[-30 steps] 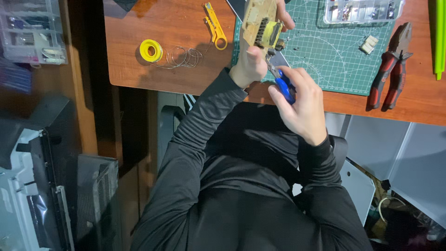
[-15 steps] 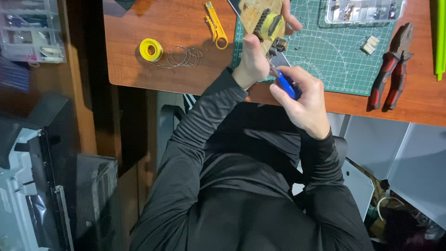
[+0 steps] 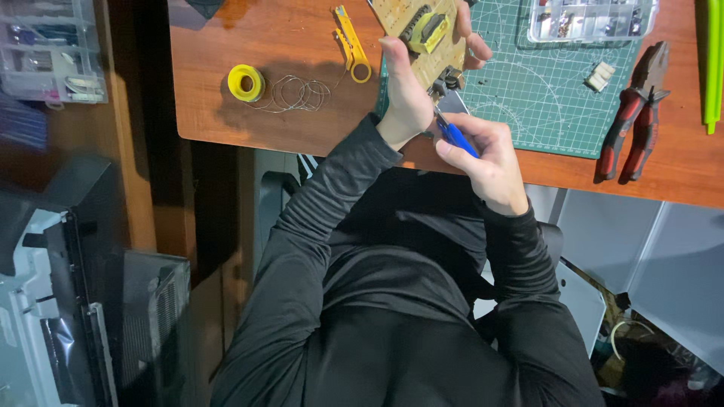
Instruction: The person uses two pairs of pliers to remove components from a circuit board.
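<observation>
Item, head view: left hand [image 3: 407,98] closed round the lower edge of a tan circuit board [image 3: 426,34], thumb on the near face, fingers wrapped behind; board held tilted above the bench [image 3: 264,120], over the left edge of the green cutting mat [image 3: 543,98], w/ a yellow-cored transformer [image 3: 427,29] on its face. Right hand [image 3: 486,154] pinched shut on a blue-handled tool [image 3: 455,136], tip at the board's lower corner; what the tip touches can't be told, too small. Vs. the earlier frames: board sits a bit higher and further up-frame, right hand approx. same place below it, blue handle a little less covered by the fingers. Rest unchanged in position: yellow solder spool [image 3: 246,82] w/ loose wire coils [image 3: 298,94] just beside it, left part of bench; yellow wire stripper [image 3: 351,34] near the mat's left edge; red-and-black pliers [image 3: 633,113] lying half on the mat's right edge; small white connector [image 3: 600,76] on mat near the pliers; clear parts box [image 3: 592,19] at mat's top; green strip [image 3: 713,64] at far right.
</observation>
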